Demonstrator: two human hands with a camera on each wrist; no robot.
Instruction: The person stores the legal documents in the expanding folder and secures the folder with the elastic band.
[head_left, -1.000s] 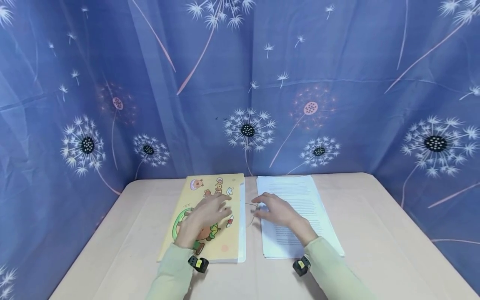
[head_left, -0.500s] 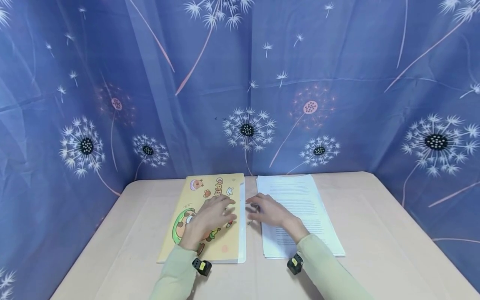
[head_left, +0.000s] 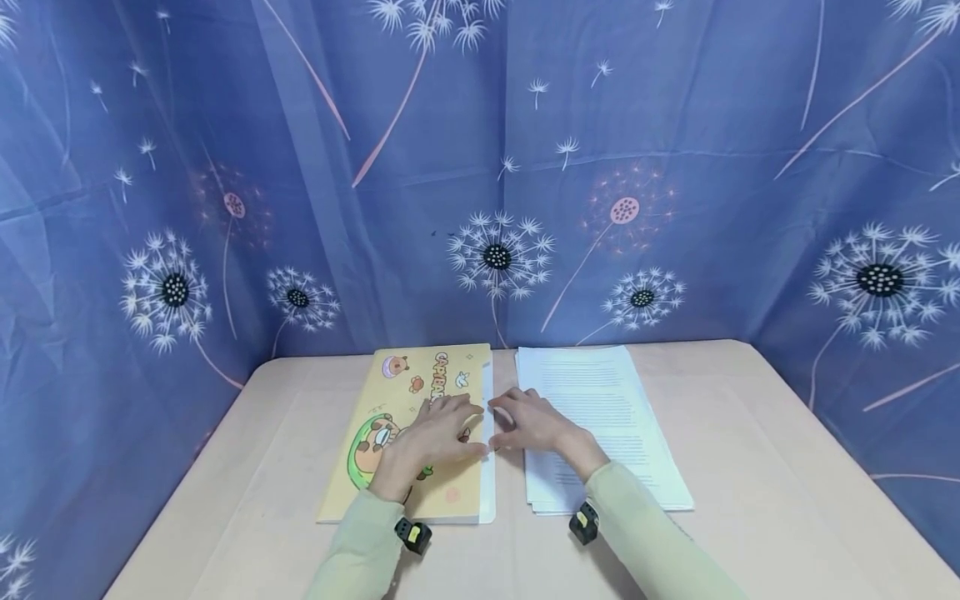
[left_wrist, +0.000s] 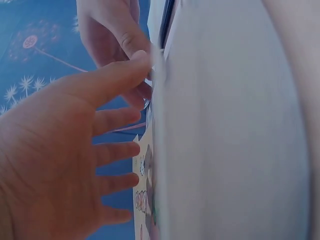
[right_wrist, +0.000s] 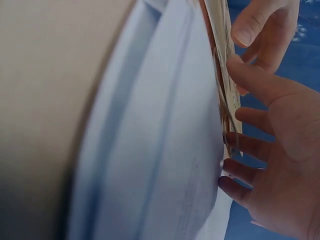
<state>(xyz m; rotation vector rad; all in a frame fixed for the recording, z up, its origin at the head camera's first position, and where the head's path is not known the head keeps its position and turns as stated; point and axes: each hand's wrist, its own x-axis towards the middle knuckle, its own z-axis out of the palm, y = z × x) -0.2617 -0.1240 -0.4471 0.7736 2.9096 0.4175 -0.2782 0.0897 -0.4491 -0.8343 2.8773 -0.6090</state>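
Yellow and closed, the folder (head_left: 393, 404) lies left of the papers (head_left: 611, 417); I judge little done, handling left. On my feed the left hand (head_left: 442, 433) spreads loosely, empty; the right hand (head_left: 528, 423) looks loosely spread too, but I cannot tell whether it touches the thin wire-like piece (right_wrist: 226, 102).

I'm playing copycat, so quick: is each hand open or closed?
Left hand: open, over the yellow folder.
Right hand: open, by the edge of the papers.
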